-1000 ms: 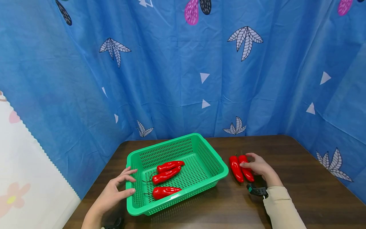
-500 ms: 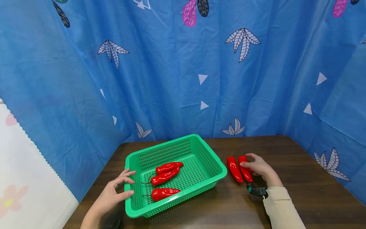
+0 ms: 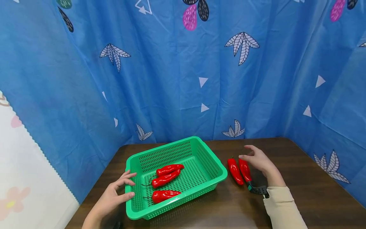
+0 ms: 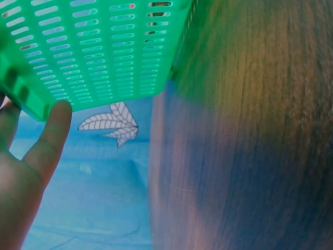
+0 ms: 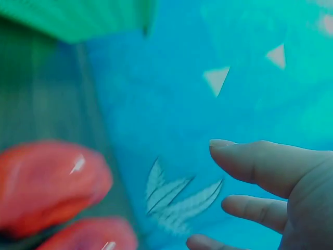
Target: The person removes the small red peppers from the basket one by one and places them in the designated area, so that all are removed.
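Note:
A green plastic basket (image 3: 160, 149) with slotted walls sits on the table, and three red peppers (image 3: 164, 182) lie in it. At its left rim my left hand (image 3: 112, 195) rests with fingers and thumb spread and relaxed. In the left wrist view its fingers (image 4: 54, 125) lie against the slotted wall (image 4: 93, 52). To the right of the basket, two more red peppers lie side by side on the table: a left one (image 3: 235, 171) and a right one (image 3: 244, 169). Above the right one hovers my right hand (image 3: 261, 162), holding nothing, its fingers apart in the right wrist view.
The dark wooden table (image 3: 291, 184) reaches back to a blue patterned curtain (image 3: 177, 79) that hangs behind and along the sides. A white flowered cloth (image 3: 25, 171) hangs at the left. A black strap (image 3: 258, 190) circles the right wrist.
My right hand has let go of the right pepper and risen a little above it. The pepper stays on the table beside the other. My left hand has stayed at the basket's rim.

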### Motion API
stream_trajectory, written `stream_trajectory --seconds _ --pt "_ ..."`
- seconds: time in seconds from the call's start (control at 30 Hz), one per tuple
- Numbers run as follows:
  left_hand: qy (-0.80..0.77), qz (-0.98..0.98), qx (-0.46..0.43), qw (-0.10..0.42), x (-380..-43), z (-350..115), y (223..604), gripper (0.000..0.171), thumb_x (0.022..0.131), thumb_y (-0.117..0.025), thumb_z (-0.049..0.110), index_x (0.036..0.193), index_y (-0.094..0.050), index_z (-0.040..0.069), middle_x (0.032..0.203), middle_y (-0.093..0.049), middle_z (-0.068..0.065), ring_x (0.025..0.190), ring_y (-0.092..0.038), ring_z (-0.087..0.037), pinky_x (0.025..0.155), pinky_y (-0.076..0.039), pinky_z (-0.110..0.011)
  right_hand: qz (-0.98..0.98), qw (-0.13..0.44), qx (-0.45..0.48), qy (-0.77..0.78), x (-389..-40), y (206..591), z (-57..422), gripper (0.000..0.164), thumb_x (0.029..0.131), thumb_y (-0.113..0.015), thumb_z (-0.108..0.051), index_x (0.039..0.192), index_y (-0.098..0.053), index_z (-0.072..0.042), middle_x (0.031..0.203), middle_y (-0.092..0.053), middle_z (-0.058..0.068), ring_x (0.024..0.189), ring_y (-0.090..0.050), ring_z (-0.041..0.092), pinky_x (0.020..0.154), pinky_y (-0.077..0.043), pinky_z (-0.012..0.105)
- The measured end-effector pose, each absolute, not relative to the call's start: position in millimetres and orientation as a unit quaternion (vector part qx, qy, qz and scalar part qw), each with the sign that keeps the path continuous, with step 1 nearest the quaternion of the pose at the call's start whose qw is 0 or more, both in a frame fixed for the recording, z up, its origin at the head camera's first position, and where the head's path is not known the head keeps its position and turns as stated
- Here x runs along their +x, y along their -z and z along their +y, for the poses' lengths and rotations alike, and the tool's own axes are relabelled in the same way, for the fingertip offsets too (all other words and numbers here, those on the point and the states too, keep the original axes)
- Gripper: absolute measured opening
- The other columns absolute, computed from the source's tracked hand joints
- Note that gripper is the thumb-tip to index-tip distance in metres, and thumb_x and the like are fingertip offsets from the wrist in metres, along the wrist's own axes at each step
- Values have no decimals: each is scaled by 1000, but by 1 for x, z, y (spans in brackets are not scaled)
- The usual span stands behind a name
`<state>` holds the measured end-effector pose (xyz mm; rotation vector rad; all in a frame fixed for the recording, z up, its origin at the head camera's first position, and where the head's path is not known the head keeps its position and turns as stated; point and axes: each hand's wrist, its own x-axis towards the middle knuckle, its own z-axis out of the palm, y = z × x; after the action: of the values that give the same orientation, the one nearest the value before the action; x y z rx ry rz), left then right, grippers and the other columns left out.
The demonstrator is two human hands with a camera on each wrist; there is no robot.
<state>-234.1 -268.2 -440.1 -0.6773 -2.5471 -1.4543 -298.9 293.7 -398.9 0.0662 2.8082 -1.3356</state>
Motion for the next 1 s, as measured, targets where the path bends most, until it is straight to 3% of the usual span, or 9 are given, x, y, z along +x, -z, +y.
stream_trajectory --seconds 0.17,0.4,0.6,0.63,0.73,0.83,0.87,0.93,1.0 --pt "473 -848 -228 68 -231 -264 442 18 89 -72 5 105 -66 9 144 -57 -12 135 -21 25 102 -32 -69 897 10 -7 441 -290 381 272 75 95 -66 -34 153 -30 -3 142 -43 35 122 -50 49 93 -54 58" --pt "478 -844 -234 70 -229 -261 443 18 89 -72 4 105 -66 9 144 -58 -7 135 -22 25 102 -30 -71 879 13 -93 468 -289 359 250 67 97 -64 -36 151 -37 -6 139 -50 27 123 -52 43 100 -49 60" --pt "480 -844 -231 70 -232 -264 442 18 89 -72 5 105 -65 9 144 -58 -7 135 -22 25 103 -29 -71 844 73 -197 494 -299 333 221 56 100 -61 -33 148 -43 -8 134 -58 21 120 -59 37 99 -51 53" --pt "477 -845 -231 71 -232 -265 442 18 89 -72 5 105 -65 9 144 -58 -7 135 -22 25 104 -31 -68 836 89 -213 498 -301 328 215 55 100 -61 -33 147 -44 -10 134 -59 20 118 -59 35 99 -51 54" --pt "472 -847 -232 75 -233 -267 441 18 88 -72 5 105 -66 10 143 -58 -11 136 -22 24 110 -35 -38 813 134 -258 504 -309 316 195 52 100 -61 -31 146 -46 -13 134 -59 16 117 -60 32 99 -51 52" --pt "470 -847 -235 78 -234 -267 441 19 88 -72 4 105 -66 10 143 -57 -16 137 -22 23 109 -34 -32 803 172 -292 490 -318 305 172 50 100 -62 -29 145 -48 -15 134 -59 14 115 -59 25 96 -52 47" --pt "474 -845 -235 77 -234 -267 441 19 88 -72 4 105 -66 10 143 -56 -17 137 -23 23 110 -34 -35 803 181 -304 479 -321 302 164 49 100 -62 -28 145 -48 -15 133 -59 14 115 -59 24 94 -53 43" --pt "483 -841 -232 73 -233 -266 440 19 88 -72 4 105 -66 9 144 -57 -13 136 -23 24 110 -31 -60 803 198 -320 462 -327 299 149 48 99 -62 -27 144 -49 -16 131 -60 12 113 -60 23 90 -53 38" --pt "492 -835 -234 71 -233 -266 440 18 88 -71 2 105 -65 7 144 -58 -9 135 -23 25 101 -24 -77 800 212 -333 451 -333 298 135 48 99 -63 -25 144 -50 -16 129 -61 11 111 -60 22 88 -54 37"
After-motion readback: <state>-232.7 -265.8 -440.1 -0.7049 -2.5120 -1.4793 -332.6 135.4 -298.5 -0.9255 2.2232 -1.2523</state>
